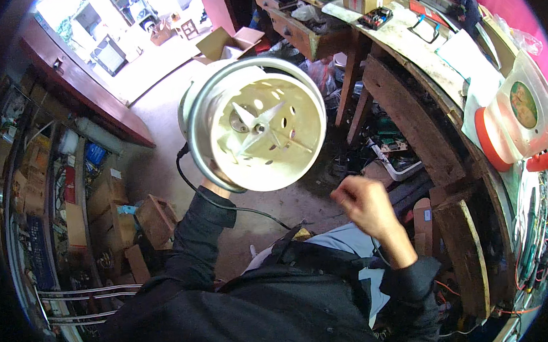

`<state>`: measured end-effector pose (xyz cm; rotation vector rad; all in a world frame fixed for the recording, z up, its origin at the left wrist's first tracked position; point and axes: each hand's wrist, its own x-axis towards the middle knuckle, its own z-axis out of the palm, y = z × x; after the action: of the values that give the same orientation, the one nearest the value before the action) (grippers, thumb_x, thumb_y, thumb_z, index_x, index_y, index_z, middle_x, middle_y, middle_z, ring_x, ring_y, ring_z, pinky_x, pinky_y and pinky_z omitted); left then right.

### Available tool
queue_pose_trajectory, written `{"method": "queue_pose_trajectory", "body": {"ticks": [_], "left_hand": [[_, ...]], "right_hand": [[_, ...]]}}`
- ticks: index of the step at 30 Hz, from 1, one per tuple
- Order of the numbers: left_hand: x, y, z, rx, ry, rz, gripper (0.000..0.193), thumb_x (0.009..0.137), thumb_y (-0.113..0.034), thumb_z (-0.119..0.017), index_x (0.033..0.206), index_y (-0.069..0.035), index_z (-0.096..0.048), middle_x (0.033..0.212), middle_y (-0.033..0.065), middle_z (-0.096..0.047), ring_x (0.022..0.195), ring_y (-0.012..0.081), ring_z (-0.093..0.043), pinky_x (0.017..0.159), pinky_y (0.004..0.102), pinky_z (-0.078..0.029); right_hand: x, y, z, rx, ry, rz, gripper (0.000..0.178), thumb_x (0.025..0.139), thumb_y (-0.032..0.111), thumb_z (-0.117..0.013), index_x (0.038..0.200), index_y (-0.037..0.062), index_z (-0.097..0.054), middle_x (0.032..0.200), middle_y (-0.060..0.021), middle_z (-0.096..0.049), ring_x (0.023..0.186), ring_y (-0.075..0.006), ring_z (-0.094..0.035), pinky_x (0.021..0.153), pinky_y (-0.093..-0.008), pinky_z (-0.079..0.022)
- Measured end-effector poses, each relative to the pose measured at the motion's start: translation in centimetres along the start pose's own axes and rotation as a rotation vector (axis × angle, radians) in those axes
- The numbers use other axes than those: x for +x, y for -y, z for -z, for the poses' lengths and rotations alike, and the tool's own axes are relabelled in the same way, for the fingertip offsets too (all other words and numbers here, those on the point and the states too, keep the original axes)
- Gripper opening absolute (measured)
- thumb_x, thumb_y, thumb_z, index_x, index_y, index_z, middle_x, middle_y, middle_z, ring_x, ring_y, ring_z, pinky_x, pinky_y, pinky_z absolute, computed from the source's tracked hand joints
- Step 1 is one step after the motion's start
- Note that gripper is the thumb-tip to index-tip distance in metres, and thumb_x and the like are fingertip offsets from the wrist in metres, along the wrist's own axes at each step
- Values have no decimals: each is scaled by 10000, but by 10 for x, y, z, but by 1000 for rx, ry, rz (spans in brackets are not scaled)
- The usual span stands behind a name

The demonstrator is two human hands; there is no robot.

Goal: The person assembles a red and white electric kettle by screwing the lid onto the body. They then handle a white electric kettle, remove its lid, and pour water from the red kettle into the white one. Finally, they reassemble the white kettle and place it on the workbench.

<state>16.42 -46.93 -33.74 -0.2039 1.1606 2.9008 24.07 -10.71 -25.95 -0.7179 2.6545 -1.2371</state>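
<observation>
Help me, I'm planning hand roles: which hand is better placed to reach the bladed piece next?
Probably the right hand: it is apart from the metal housing, below its open mouth in the picture, and shows nothing held. The left hand, mostly hidden, seems busy supporting the housing.

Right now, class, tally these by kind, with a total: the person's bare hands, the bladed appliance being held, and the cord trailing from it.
Hands: 2 (left hand, right hand)
Bladed appliance: 1
Dark cord: 1
Total: 4

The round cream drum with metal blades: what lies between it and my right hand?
In the head view, only grey floor shows between the drum and the right hand.
</observation>
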Motion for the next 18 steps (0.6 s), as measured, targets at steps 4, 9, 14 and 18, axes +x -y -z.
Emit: {"method": "queue_pose_trajectory", "body": {"ticks": [4,9,14,18], "left_hand": [[-11,-8,14,3,-20,-29,305,986,-218,-540,1188,-4,-621,1047,177,-698,972,350,-697,849,466,-565],[-15,-26,26,35,-27,-71,299,984,-212,-542,1179,-2,-627,1034,178,-703,962,351,-701,843,465,-567],[-13,-52,32,147,-44,-118,292,982,-206,-545,1170,0,-633,1022,179,-708,953,352,-704,837,464,-569],[7,-79,36,846,-163,-121,287,981,-201,-546,1163,2,-637,1013,180,-713,946,353,-707,832,463,-570]], "right_hand": [[-14,-29,-72,120,305,40,429,899,285,-736,1251,60,-635,1195,-200,-648,1093,-384,-652,941,-447,-533],[-10,-28,-141,324,623,84,655,890,436,-727,1390,43,-568,1327,-211,-627,1235,-378,-602,1033,-447,-492],[-2,-17,-134,141,822,45,510,894,492,-720,1034,1,-712,950,-232,-729,953,-384,-700,843,-457,-525],[-10,-4,-92,373,689,-7,496,925,478,-710,894,-16,-677,807,-225,-690,823,-368,-681,760,-460,-510]]}}
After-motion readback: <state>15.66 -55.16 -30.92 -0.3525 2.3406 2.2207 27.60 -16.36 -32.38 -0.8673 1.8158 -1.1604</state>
